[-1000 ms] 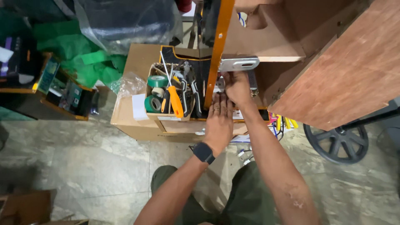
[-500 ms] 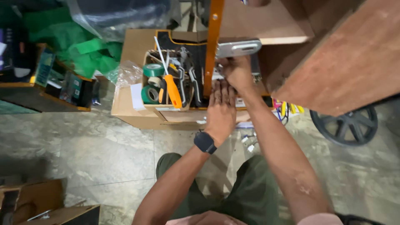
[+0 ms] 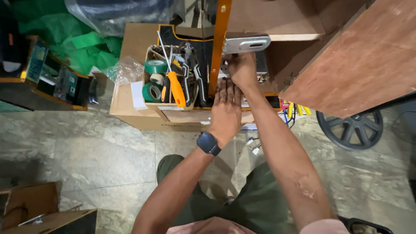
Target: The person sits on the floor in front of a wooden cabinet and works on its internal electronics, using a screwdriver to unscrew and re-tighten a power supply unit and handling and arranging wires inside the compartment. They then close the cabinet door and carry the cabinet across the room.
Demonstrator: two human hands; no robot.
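Note:
My left hand [image 3: 225,110], with a dark smartwatch [image 3: 209,143] on the wrist, lies flat with straight fingers against the front of an open tool tray [image 3: 149,105]; nothing shows in it. Just above it my right hand [image 3: 240,69] is curled beside an orange upright bar [image 3: 219,43], right under a silver metal plate [image 3: 247,43] fixed to a wooden panel [image 3: 277,21]. What the right fingers close on is hidden. The tray holds green tape rolls [image 3: 152,91], an orange-handled screwdriver [image 3: 177,89] and pliers [image 3: 187,73].
The tray rests on a cardboard box [image 3: 130,104] on a stone tile floor. A tilted brown board [image 3: 359,65] hangs at the right above a black wheel [image 3: 349,128]. Green plastic sheeting [image 3: 82,47] and a dark box [image 3: 52,82] lie at the left. Coloured wires [image 3: 292,110] trail below the cabinet.
Both hands stay at the same spot by the orange bar and silver plate. My view has shifted a little, and the left fingers have slid slightly upward.

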